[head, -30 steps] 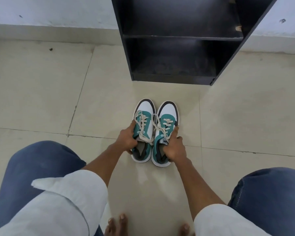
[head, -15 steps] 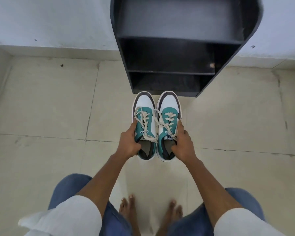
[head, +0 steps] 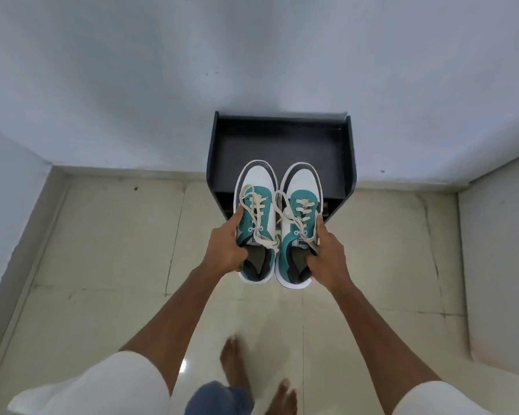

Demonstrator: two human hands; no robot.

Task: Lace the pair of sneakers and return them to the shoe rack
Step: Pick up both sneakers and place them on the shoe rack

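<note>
shoe rack (head: 282, 139) lower shelves hidden behind sneakers (head: 277, 223) — bare feet (head: 237, 366) blurred, sleeves cut off.

The person rose from a squat to standing, and the sneakers (head: 277, 223) came off the floor (head: 102, 241) (one in each hand) to hang above the rack (head: 282, 139).

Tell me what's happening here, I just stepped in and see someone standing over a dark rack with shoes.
A person is standing barefoot on the tiled floor, holding a pair of teal and white sneakers out in front. The left hand grips the left sneaker and the right hand grips the right sneaker. Both look laced, with loose cream lace ends. The pair is in the air over the black shoe rack by the wall, not yet set down.
</note>
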